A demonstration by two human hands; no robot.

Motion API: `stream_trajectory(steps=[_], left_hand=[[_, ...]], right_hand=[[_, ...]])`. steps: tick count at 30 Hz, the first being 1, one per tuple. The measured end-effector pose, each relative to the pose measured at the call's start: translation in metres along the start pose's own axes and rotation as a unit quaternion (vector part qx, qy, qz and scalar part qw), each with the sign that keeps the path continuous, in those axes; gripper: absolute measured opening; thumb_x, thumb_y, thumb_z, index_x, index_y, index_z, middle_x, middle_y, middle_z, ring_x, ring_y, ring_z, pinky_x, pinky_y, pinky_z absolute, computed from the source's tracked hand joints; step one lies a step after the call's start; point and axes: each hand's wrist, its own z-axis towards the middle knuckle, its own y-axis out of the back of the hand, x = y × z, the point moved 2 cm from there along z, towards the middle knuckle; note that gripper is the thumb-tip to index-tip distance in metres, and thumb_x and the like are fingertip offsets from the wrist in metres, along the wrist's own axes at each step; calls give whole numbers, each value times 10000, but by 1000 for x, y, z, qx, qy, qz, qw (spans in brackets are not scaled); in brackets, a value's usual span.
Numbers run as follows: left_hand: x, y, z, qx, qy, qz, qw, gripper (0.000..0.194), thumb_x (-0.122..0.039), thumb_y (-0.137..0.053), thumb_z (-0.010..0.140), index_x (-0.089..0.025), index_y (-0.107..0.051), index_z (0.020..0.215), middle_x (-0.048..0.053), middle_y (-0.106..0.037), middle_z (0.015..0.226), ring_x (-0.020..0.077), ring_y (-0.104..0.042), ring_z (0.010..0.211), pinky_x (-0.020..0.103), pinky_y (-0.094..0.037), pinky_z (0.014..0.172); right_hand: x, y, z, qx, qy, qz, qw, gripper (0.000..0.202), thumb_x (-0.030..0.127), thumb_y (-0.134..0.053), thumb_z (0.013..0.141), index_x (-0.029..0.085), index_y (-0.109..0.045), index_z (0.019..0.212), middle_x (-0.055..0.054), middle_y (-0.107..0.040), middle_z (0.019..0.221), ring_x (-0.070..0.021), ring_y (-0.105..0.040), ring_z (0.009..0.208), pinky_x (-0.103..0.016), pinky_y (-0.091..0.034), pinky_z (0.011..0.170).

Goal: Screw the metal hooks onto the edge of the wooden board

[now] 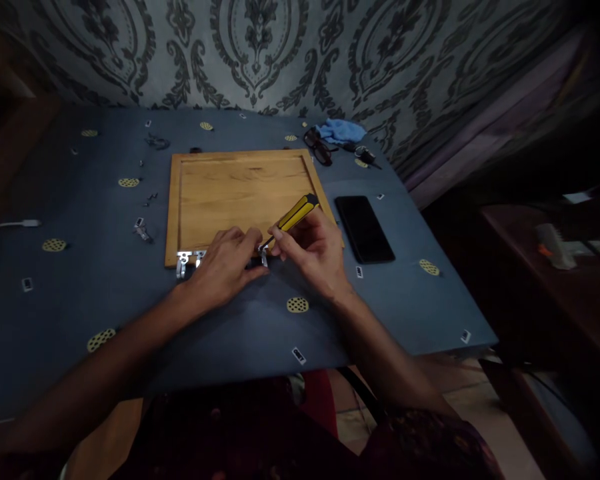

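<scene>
Your right hand (320,250) was closed on the yellow-and-black screwdriver (297,213), tip at a metal fitting (264,258) by the near edge of the wooden panel (235,190) on the table (220,350), where your left hand (227,259) lay, its grip impossible to tell.

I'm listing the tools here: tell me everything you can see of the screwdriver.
The screwdriver has a yellow and black handle, plastic by its look, and a thin, dark-looking shaft. The right hand holds it slanted, butt end up and to the right, shaft pointing down and left to a metal fitting at the near edge of the wooden panel. Whether its tip touches the fitting is too small to tell.
</scene>
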Motion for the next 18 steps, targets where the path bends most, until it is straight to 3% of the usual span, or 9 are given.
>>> stream_trajectory(steps=[9,18], left_hand=[[4,-4,-1,-17,-11,-6,1000,316,-313,-741,891,-213,-542,1116,61,-652,1036,279,-607,1036,449,-491,924],[2,-2,0,-18,-4,10,1000,346,-324,-788,851,-209,-567,1091,76,-670,1024,303,-625,1005,442,-508,884]], right_hand=[[-5,1,1,27,55,-43,997,287,408,-765,894,294,-506,851,51,-619,691,-183,-671,597,-362,-516,536],[-3,-1,1,26,51,-83,995,335,505,-702,924,292,-450,860,46,-590,676,-177,-652,586,-341,-515,532]])
